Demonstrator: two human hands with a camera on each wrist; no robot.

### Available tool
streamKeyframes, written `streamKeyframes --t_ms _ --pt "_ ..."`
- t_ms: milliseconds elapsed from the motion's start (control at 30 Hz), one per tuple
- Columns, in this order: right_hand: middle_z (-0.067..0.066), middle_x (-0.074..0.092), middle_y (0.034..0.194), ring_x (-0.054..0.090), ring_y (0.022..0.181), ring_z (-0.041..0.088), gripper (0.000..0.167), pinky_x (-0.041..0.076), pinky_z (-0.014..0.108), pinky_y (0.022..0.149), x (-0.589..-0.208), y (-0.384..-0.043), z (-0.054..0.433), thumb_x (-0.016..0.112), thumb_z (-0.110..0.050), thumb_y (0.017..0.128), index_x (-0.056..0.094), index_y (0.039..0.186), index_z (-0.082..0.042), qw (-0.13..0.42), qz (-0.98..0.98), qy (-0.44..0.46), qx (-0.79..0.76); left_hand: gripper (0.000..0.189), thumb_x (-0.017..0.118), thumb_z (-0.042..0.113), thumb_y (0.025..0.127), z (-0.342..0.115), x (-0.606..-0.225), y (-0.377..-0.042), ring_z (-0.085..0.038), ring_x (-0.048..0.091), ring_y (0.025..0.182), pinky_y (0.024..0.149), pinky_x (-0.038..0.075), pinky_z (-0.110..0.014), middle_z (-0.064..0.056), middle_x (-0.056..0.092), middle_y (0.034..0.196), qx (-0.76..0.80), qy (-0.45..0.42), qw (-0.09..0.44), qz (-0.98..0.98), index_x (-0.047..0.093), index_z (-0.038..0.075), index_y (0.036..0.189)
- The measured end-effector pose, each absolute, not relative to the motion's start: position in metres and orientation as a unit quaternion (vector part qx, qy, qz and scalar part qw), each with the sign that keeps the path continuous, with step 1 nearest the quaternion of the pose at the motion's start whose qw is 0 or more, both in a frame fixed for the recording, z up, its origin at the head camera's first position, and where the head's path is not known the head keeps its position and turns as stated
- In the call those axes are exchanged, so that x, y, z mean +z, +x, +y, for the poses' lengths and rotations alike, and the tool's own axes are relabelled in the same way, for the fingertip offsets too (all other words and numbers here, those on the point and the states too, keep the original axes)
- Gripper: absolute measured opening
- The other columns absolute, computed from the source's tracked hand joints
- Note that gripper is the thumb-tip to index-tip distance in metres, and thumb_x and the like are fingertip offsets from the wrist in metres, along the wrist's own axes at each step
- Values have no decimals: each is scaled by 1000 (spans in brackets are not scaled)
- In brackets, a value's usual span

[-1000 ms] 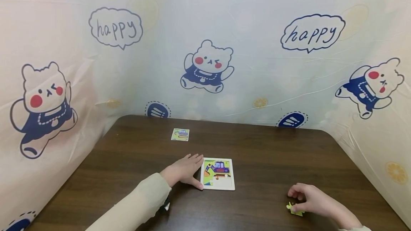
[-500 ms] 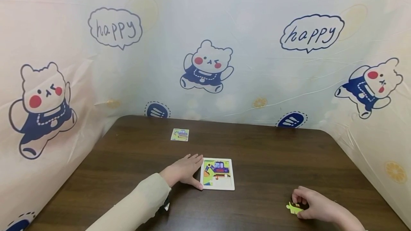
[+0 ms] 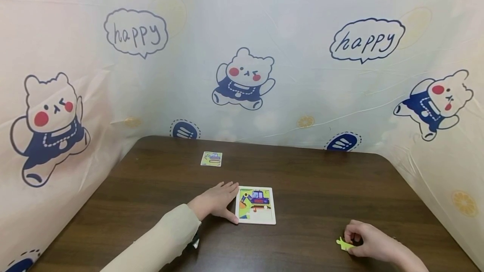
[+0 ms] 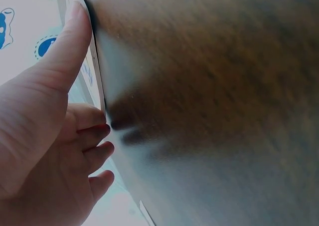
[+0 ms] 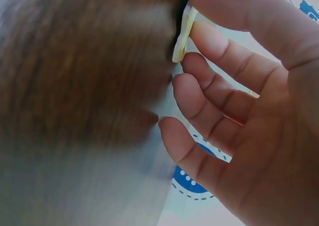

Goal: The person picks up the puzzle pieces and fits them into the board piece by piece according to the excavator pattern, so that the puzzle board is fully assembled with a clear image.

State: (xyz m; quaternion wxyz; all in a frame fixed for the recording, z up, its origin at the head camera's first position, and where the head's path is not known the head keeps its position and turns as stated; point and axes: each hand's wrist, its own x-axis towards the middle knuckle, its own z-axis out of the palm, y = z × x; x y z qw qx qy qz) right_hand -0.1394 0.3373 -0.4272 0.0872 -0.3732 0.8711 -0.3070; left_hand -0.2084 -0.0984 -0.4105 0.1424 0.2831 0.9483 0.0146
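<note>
A square white-framed jigsaw puzzle [image 3: 258, 200] with an excavator picture lies on the table, its lower part partly bare white. My left hand [image 3: 216, 201] rests at its left edge, thumb at the near corner and fingers spread toward the far corner. In the left wrist view, the thumb and fingertips of that hand [image 4: 50, 111] touch down along the frame's side. Off to the right, my right hand [image 3: 368, 240] pinches a yellow-green jigsaw piece [image 3: 343, 244] low at the tabletop. The right wrist view shows this piece [image 5: 184, 34] edge-on between thumb and index finger, other fingers curled below.
A small card [image 3: 211, 159] with a similar excavator picture lies farther back on the dark wooden table [image 3: 302, 171]. A small black-and-white item [image 3: 195, 240] shows partly beside the left sleeve. A printed curtain [image 3: 242, 20] encloses the table's back and sides.
My right hand has shifted slightly right and its thumb has slid off the top of the jigsaw piece to its near edge. My left hand and the puzzle frame stay put.
</note>
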Motion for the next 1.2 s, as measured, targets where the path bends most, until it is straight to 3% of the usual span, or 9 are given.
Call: streamKeyframes --t_ms 633,1200 --pt "-13 51 76 50 65 4 26 42 23 52 -422 -147 325 74 -2 72 54 80 -16 35 871 -379 -309 99 64 64 70 -100 -412 -208 -23 22 135 108 17 -39 -9 28 147 4 286 138 948 34 3 142" --pt "-12 53 85 52 72 7 15 48 27 61 -393 -177 250 72 -12 80 60 86 -18 -11 890 -363 -277 98 65 62 71 -99 -409 -208 -24 22 135 108 17 -40 -10 28 147 12 286 140 948 34 2 141"
